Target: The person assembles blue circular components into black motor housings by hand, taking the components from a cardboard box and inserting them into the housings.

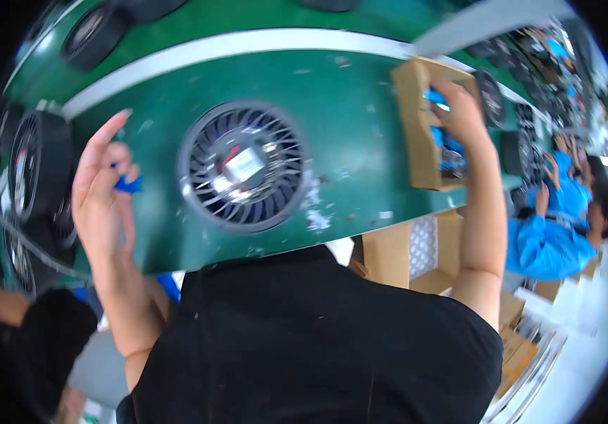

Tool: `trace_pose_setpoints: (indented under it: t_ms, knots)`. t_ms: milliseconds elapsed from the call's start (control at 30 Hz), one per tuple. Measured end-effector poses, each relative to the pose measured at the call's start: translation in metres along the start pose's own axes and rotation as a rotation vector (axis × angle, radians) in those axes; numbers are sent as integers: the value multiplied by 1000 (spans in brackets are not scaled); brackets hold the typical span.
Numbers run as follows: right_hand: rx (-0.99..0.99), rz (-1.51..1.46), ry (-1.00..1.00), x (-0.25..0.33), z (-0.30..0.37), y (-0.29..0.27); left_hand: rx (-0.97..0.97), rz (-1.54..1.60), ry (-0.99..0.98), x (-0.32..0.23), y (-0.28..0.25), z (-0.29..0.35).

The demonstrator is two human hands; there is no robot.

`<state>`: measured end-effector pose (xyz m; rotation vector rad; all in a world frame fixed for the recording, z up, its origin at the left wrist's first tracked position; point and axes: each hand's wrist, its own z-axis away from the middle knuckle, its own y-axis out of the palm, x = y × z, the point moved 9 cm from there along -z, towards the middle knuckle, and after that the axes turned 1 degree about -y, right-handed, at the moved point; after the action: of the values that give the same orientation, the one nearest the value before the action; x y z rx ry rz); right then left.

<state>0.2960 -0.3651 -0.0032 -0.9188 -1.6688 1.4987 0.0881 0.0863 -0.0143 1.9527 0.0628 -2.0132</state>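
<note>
A round grey fan wheel [203, 200] with dark blades lies flat on the green workbench in front of me, a square white label [244, 166] on its hub. To its left my left hand [102, 187] is raised, index finger stretched up and the other fingers curled round a small blue piece [129, 185]. On the right, my right hand [459, 116] reaches into an open cardboard box [416, 134]. Its fingers are closed at a shiny blue piece [437, 99]; the exact kind cannot be made out. More blue pieces [451, 150] lie below that hand.
Black fan wheels [35, 166] stand at the left edge; others [93, 35] lie beyond the white strip [247, 44]. White scraps [317, 220] litter the bench. Below its front edge is an open carton [387, 256]. People in blue [548, 244] work at the far right.
</note>
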Motion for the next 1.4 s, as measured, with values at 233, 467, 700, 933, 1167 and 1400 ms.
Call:
trace_pose_setpoints:
  t_ms: [233,467,700,933,1167,1400]
  knots:
    - [33,20,-24,0,6,13,3,-308,-205,29,43,23]
    - [-184,-273,389,-7,34,-45,144,-824,159,17,64,0]
    - [-92,-853,-263,220,12,-51,292,-533,-7,28,80,-26]
    - [-134,-701,-571,287,15,-24,346,-459,-22,33,78,-28]
    - [-156,-629,-625,290,23,-21,391,-237,-170,41,74,-20]
    - [-153,-528,-587,296,31,-20,413,-361,-117,40,76,-22]
